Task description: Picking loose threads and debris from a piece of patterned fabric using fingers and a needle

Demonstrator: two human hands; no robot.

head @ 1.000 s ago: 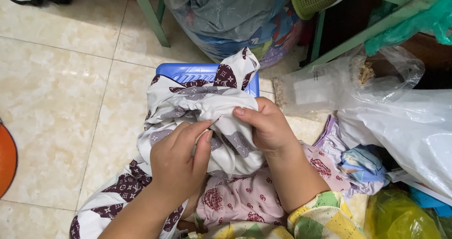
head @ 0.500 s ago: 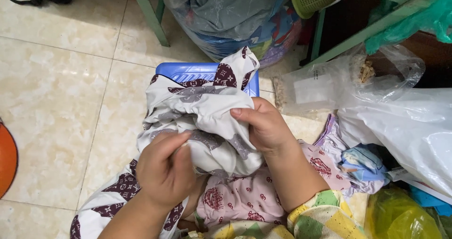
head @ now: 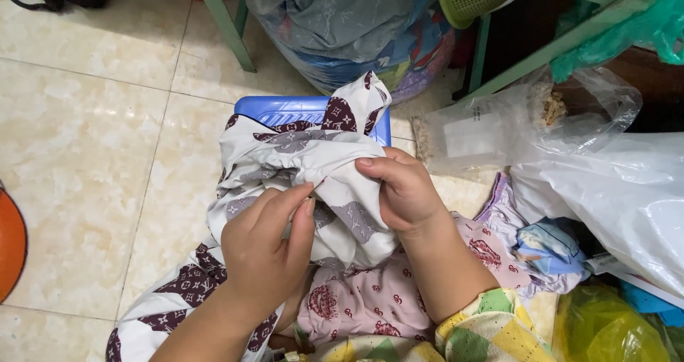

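A white cloth with dark maroon and grey motifs (head: pixel 299 155) lies bunched over a blue plastic stool (head: pixel 285 109). My left hand (head: pixel 267 251) pinches a fold of the cloth near its middle, fingers pointing up. My right hand (head: pixel 406 191) grips the gathered edge of the same cloth just to the right, thumb on top. A pink patterned garment (head: pixel 370 298) lies under my forearms, on my lap. The cloth's lower end trails down to the floor at the lower left.
Tiled floor (head: pixel 85 155) stretches left, with an orange round object (head: pixel 11 241) at its edge. Green table legs (head: pixel 221 23) and a stuffed plastic bag (head: pixel 356 27) stand behind the stool. Clear and white plastic bags (head: pixel 605 177) and folded clothes (head: pixel 548 248) crowd the right.
My left hand has shifted along the cloth, dropping lower and then reaching up to pinch a fold again. My right hand has kept its grip in nearly the same place.
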